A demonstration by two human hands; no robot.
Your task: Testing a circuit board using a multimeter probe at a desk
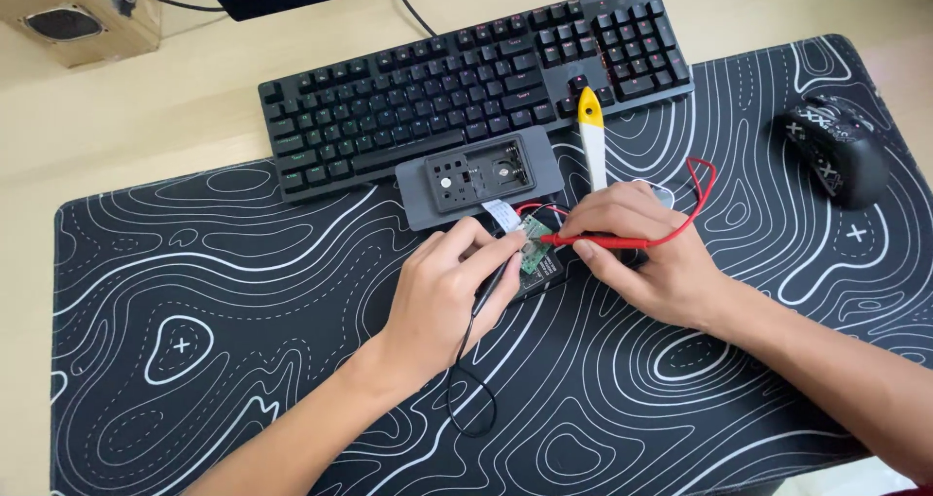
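While the left hand (449, 287) grips a black probe (489, 289), the right hand (649, 253) pinches a red probe (595, 242) onto the green circuit board (534, 244) near the keyboard (466, 83)

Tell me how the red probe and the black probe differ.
The red probe lies nearly level in the right hand; the black probe slants steeply under the left hand. The red probe's lead loops toward the keyboard; the black probe's lead curls toward the person. Both tips meet the green circuit board.

Both hands, left (447, 287) and right (646, 253), meet fingertip-close at centre, fingers apparently pinched, forearms angled inward.
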